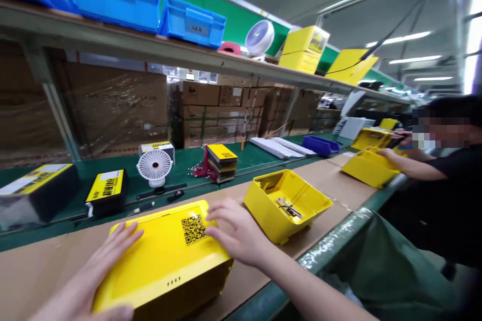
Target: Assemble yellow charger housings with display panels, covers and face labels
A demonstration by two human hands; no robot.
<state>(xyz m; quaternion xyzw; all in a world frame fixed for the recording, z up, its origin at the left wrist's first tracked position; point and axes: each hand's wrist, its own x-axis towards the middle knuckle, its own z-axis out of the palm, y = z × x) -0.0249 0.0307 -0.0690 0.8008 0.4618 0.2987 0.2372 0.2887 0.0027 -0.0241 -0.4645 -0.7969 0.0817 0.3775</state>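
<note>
A yellow plastic box [161, 251] with a printed QR code on its upper face sits tilted before me on the cardboard-covered bench. My left hand [101, 271] grips its left end, fingers over the top and thumb along the near side. At the opposite end, my right hand [235, 233] holds the right edge near the QR code, fingers bent. To the right stands an open yellow housing [286, 205], with small parts and wires lying inside it.
Behind the box stand a white fan [154, 166], a stack of yellow-and-black cards [222, 160] and black-and-yellow packages [106, 188]. A blue tray [321, 145] lies farther right. Blue bins [192, 22] line the overhead shelf. A co-worker [444, 175] handles yellow housings at right.
</note>
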